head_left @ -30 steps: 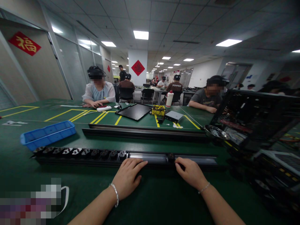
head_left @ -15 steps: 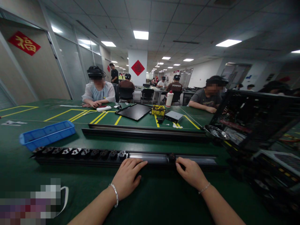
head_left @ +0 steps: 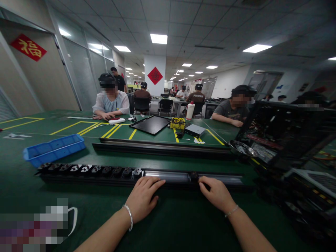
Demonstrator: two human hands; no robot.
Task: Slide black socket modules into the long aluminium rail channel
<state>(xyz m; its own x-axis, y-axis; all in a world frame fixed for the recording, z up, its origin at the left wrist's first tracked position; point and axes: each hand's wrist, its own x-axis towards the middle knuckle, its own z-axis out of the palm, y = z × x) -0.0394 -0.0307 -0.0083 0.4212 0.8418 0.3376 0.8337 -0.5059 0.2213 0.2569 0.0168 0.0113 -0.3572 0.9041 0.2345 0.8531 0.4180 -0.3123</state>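
A long black rail (head_left: 168, 177) with a shiny metal channel lies across the table in front of me. Its left half carries a row of several socket-like modules (head_left: 107, 170), some black, some with pale faces. Farther right, a single black module (head_left: 194, 176) sits apart in the channel. My right hand (head_left: 217, 192) has its thumb and fingers curled at this module's right side; the exact grip is partly hidden. On the rail's near edge, just right of the row, rests my left hand (head_left: 143, 196), fingers stretched out and holding nothing.
Behind lies a second black rail (head_left: 162, 148). A blue bin (head_left: 55, 148) stands at left. On the right are a metal bowl (head_left: 243, 149), an open black computer case (head_left: 286, 136) and a boxy unit (head_left: 312, 185). Co-workers sit across the green table.
My right hand and the single black module have shifted very slightly right along the channel. My left hand stays in place. A standing person in the background has moved left.
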